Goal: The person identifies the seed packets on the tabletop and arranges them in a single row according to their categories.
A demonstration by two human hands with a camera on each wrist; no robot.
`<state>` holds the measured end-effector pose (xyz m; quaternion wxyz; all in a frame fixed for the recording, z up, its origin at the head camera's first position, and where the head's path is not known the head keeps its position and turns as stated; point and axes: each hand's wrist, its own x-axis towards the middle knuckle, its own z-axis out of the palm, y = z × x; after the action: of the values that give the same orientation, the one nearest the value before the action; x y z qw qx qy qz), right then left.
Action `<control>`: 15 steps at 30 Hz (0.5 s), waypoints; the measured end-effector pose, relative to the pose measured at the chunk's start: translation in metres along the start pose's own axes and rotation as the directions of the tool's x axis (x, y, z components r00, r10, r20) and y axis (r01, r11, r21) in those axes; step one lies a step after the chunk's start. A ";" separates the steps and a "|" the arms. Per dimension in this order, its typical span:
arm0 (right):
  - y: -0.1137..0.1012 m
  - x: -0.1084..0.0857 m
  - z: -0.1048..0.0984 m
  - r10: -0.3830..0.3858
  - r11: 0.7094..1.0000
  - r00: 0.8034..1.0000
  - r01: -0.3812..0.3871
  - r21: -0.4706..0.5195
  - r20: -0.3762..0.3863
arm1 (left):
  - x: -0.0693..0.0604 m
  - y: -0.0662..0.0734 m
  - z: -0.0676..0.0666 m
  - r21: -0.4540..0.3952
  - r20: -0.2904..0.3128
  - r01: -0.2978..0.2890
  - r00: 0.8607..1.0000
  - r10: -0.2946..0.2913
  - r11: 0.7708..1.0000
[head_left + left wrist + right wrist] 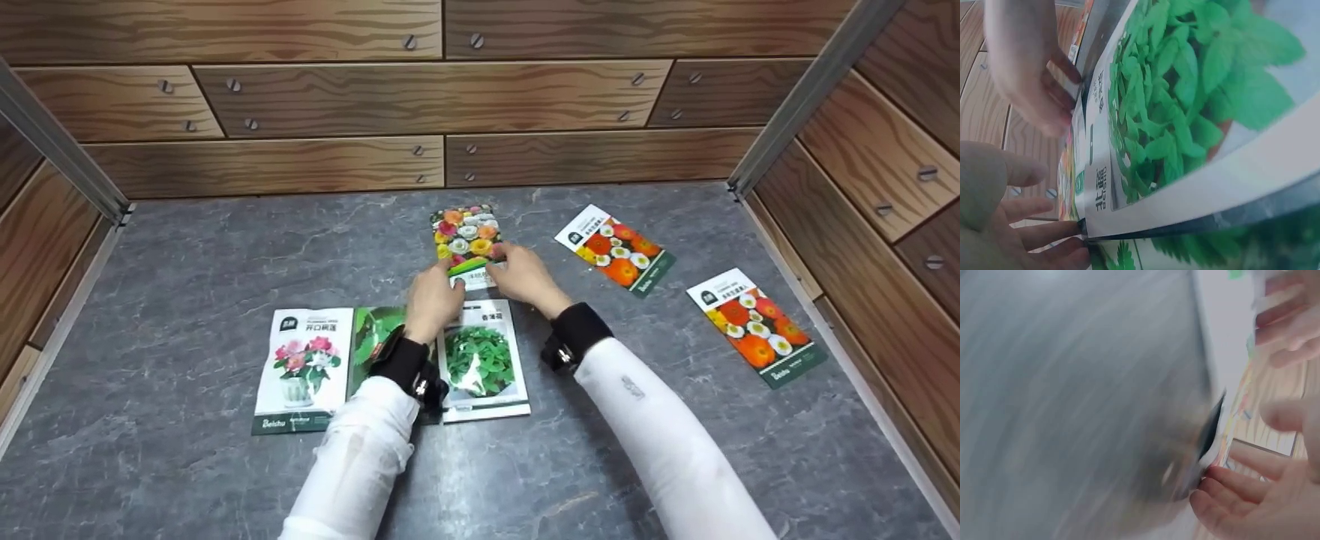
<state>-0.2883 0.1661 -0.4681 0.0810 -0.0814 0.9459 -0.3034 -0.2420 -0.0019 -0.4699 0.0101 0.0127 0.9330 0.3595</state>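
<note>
A seed packet with multicoloured flowers (466,234) lies flat near the back, its lower end between my two hands. My left hand (435,300) touches its lower left edge; in the left wrist view the fingers (1044,233) are extended and the thumb stands apart from them. At the right edge is my right hand (527,279); its fingers (1235,486) touch the packet's side, with the thumb raised off it. Just below lies a packet with a green leafy plant (484,364). My left wrist partly covers another green-leaf packet (373,330) beside it.
A packet with pink flowers in a pot (304,367) lies at the left of the row. Two orange-flower packets (619,251) lie tilted at the right, one nearer the side wall. Wood-patterned walls (442,97) enclose the grey marbled surface (172,285).
</note>
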 end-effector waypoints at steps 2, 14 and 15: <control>-0.005 0.004 -0.001 0.073 0.983 0.997 -0.071 0.166 -0.005 | 0.000 0.000 0.000 -0.004 -0.008 0.005 1.000 -0.005 1.000; -0.007 0.013 -0.012 0.351 0.629 0.933 -0.298 0.718 0.079 | 0.000 -0.002 -0.007 -0.119 0.134 0.069 0.990 -0.053 0.990; -0.007 0.011 -0.012 0.341 0.616 0.937 -0.284 0.735 0.076 | -0.001 -0.002 -0.009 -0.136 0.135 0.065 0.990 -0.047 0.989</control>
<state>-0.3007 0.1650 -0.4554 0.1247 0.1349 0.7448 -0.6416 -0.2409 -0.0095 -0.4649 0.0824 0.0094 0.9028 0.4221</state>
